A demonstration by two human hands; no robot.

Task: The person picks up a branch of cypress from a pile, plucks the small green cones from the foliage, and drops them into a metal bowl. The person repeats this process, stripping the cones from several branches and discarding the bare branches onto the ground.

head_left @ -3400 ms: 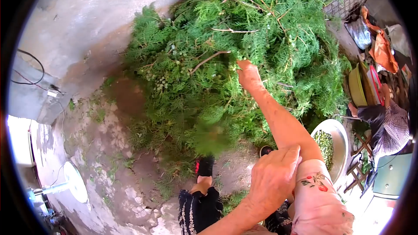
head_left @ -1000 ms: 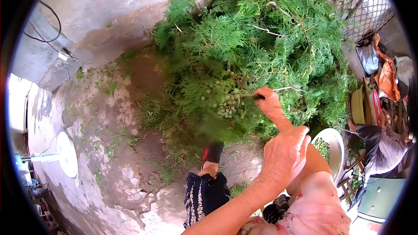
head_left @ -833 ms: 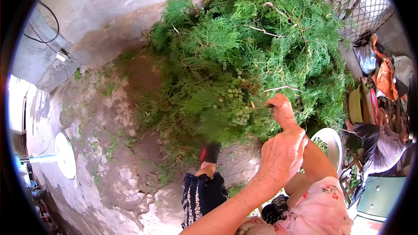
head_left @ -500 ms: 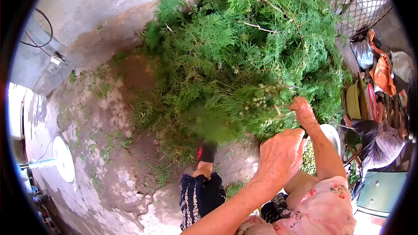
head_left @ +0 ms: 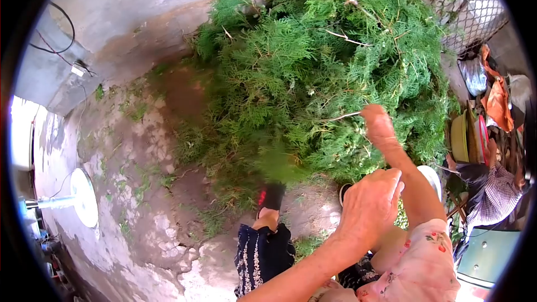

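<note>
A big heap of green conifer branches [head_left: 313,61] lies against the wall. My right hand [head_left: 378,126] is closed around a thin branch [head_left: 342,116] at the heap's near right side; its bare stem points left out of the fist. My left hand [head_left: 369,204] is nearer to me, with its fingers curled together; whatever they may hold is hidden. Below my hands, partly covered by my arms, a pale bowl [head_left: 430,180] has small green cones [head_left: 401,217] in it.
A white standing fan or lamp base [head_left: 84,197] is on the left of the rough floor [head_left: 151,218]. Another person in a checked shirt [head_left: 493,193] sits at the right, near a yellow basin [head_left: 460,138] and orange cloth [head_left: 498,103]. Wire mesh [head_left: 470,11] stands behind.
My right hand has moved up and slightly left, and a branch stem now sticks out of it. My left hand has shifted a little right and down, still curled.
</note>
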